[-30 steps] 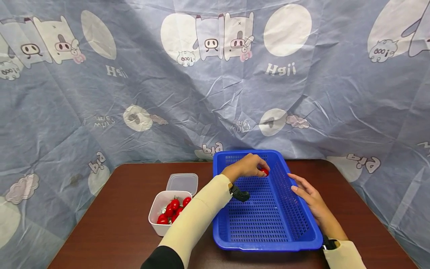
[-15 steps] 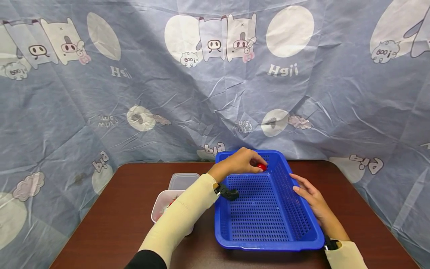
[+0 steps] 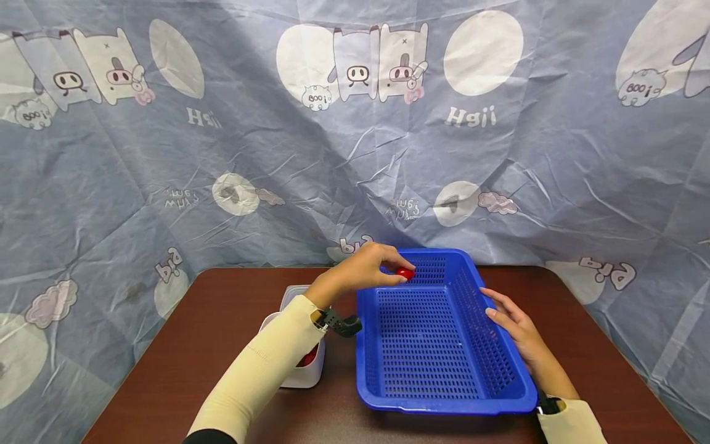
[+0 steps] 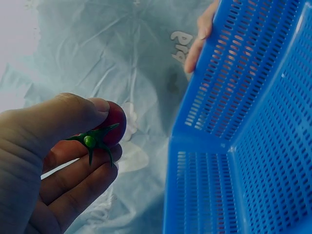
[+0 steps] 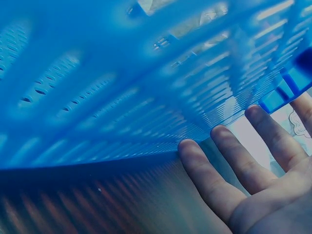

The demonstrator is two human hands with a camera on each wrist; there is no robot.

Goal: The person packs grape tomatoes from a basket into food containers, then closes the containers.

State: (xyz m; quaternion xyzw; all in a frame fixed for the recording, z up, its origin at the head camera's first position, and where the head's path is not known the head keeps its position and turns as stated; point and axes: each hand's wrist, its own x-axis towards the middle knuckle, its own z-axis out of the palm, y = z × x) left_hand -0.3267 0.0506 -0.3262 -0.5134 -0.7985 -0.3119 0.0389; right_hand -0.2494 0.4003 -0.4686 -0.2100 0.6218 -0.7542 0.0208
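My left hand [image 3: 363, 268] pinches a red cherry tomato [image 3: 405, 274] between thumb and fingers, above the far left corner of the blue plastic basket [image 3: 427, 351]. A green star-shaped stem on the tomato [image 4: 116, 126] faces the camera in the left wrist view. At the basket's right side, my right hand [image 3: 521, 333] rests against the rim, thumb and forefinger touching it. Its other fingers [image 5: 207, 173] lie nearly straight against the perforated outer wall in the right wrist view. Nothing is seen inside the basket.
Left of the basket stands a white tub [image 3: 312, 375] with red tomatoes, mostly hidden by my left forearm. Behind it lies a clear lid [image 3: 292, 292]. All stand on a dark brown table [image 3: 183, 345], with a printed cloth [image 3: 310, 154] hanging behind.
My left hand has moved left with the tomato, from over the basket's far middle to its far left corner. The forearm now covers more of the tub. My right hand stays on the rim.
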